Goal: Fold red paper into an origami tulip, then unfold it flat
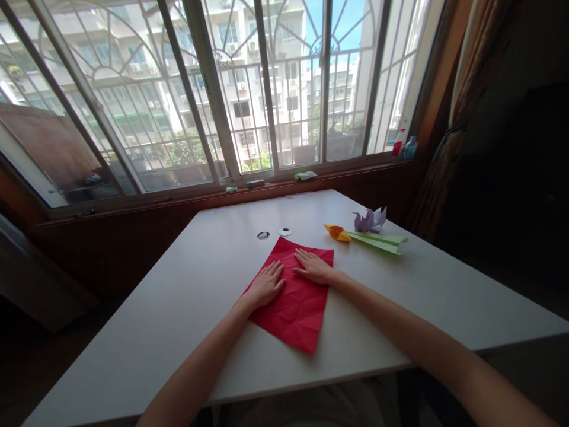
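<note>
A creased sheet of red paper (296, 314) lies unfolded on the white table (169, 308), turned a little askew. My left hand (267, 284) rests flat on its left side, fingers stretched out. On the upper right part of the sheet lies my right hand (312, 267), palm down with the fingers extended. Both hands touch the paper and neither grips it. Fold lines cross the sheet, and its near corner points toward the table's front edge.
Right of the sheet are a yellow paper boat (338, 233), a green paper plane (377, 241) and purple folded paper (367, 221). Beyond the sheet, two round fittings (285, 232) sit in the tabletop. Behind runs a windowsill with bottles (409, 148).
</note>
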Demonstrator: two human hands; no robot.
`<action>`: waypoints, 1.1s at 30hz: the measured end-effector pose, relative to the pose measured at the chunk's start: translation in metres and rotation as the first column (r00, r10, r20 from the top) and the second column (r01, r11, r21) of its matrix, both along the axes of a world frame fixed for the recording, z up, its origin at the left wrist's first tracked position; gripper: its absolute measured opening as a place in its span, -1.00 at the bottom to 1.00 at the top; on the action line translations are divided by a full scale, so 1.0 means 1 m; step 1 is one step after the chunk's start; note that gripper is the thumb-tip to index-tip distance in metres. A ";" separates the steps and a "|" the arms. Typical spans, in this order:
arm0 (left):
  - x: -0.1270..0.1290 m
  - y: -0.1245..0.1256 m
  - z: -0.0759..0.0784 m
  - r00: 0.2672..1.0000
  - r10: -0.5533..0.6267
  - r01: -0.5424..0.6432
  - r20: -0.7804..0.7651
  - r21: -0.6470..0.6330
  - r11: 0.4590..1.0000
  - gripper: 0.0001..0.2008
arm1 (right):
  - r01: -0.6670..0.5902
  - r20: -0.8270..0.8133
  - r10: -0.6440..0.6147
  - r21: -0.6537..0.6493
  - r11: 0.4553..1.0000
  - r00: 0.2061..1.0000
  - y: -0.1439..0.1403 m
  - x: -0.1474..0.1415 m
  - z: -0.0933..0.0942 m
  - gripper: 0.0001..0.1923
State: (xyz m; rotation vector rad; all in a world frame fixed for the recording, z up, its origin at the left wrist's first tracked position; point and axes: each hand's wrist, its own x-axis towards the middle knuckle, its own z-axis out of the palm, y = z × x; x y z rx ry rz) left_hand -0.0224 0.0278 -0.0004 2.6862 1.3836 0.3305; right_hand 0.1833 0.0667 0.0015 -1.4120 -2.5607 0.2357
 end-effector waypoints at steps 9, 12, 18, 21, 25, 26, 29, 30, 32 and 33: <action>0.004 -0.009 0.014 0.998 0.050 -0.055 0.030 0.185 0.981 -0.60 | 0.180 -0.084 -0.165 0.231 0.956 0.983 -0.002 0.006 0.006 -0.49; 0.008 -0.012 0.020 0.993 0.120 -0.112 -0.021 0.244 0.963 -0.64 | 0.114 -0.182 -0.065 0.274 0.955 0.981 -0.008 0.000 0.011 -0.61; 0.011 -0.010 0.015 0.996 0.088 -0.092 0.027 0.247 0.965 -0.77 | -0.212 -0.173 0.267 0.282 0.936 0.948 -0.017 -0.021 0.003 -0.65; 0.010 -0.004 0.008 0.988 -0.081 0.053 0.130 0.207 0.977 -0.71 | -0.218 -0.201 0.284 0.298 0.929 0.937 -0.017 -0.025 0.000 -0.65; 0.007 0.003 0.001 0.987 -0.047 0.023 0.154 0.155 0.988 -0.64 | -0.205 -0.234 0.278 0.292 0.934 0.932 -0.018 -0.024 0.001 -0.63; 0.006 0.004 0.000 0.989 -0.026 0.005 0.145 0.147 0.989 -0.63 | -0.201 -0.240 0.274 0.291 0.935 0.931 -0.018 -0.024 0.001 -0.63; 0.006 0.007 -0.002 0.993 0.015 -0.031 0.119 0.132 0.991 -0.59 | -0.185 -0.254 0.263 0.294 0.938 0.931 -0.019 -0.025 0.001 -0.63; 0.006 0.007 -0.002 0.993 0.029 -0.044 0.114 0.126 0.991 -0.58 | -0.183 -0.255 0.261 0.293 0.939 0.931 -0.019 -0.025 0.000 -0.63; 0.007 0.008 -0.001 0.992 0.058 -0.070 0.114 0.108 0.992 -0.57 | -0.181 -0.253 0.257 0.287 0.941 0.933 -0.019 -0.025 0.000 -0.63; 0.007 0.008 -0.001 0.991 0.070 -0.081 0.117 0.098 0.992 -0.56 | -0.180 -0.252 0.254 0.282 0.942 0.934 -0.019 -0.025 0.000 -0.63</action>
